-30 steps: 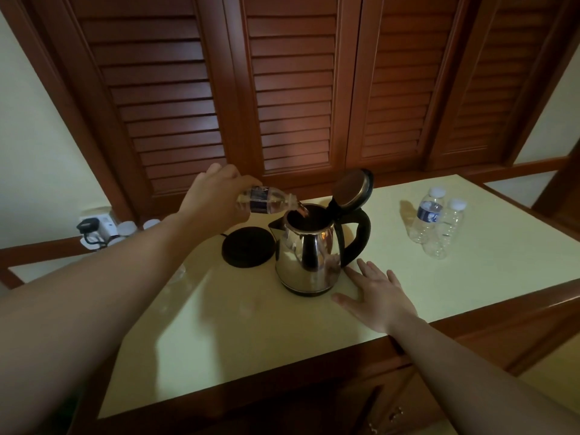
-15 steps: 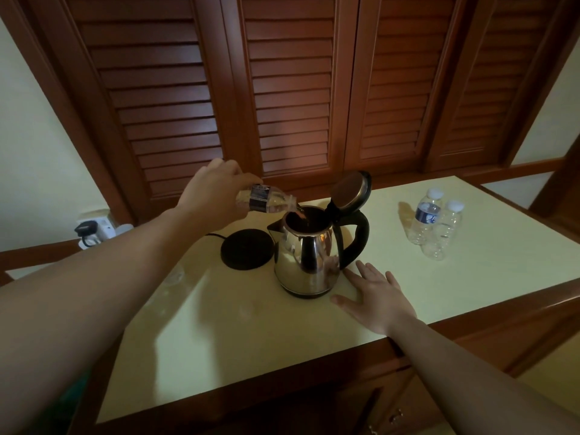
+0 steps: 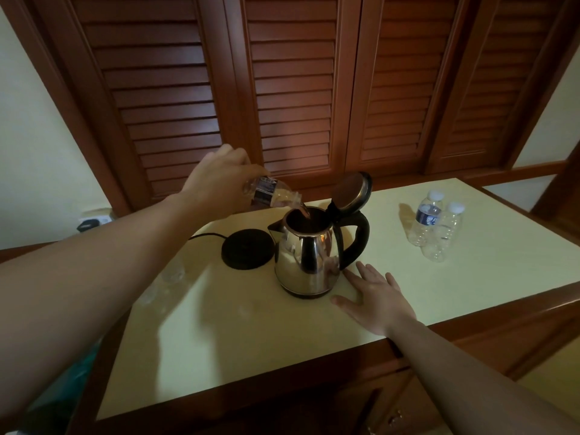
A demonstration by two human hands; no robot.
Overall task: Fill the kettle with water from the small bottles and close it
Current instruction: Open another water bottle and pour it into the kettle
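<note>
A small bottle is gripped in the left hand, fingers curled round its base, and is tipped almost level with its neck over the open mouth of the kettle. A thin stream of water is seen at the neck, falling into the kettle. The right hand is laid flat on the table, fingers straight and spread, just beside the kettle's base on the near right; nothing is held in it.

The table is topped in pale yellow and edged in dark wood. Behind it, brown slatted shutters are set across the wall, with cream wall to either side. A socket with a plug is seen low on the left wall.

The kettle is of shiny steel, upright, with its lid hinged back and standing open above a black handle. Just to its left a round black base is lying on the table, with a cord running off to the left. Well apart to the right, two capped bottles stand touching each other. Under the left forearm, faint clear shapes are seen on the table; what they are cannot be told.
</note>
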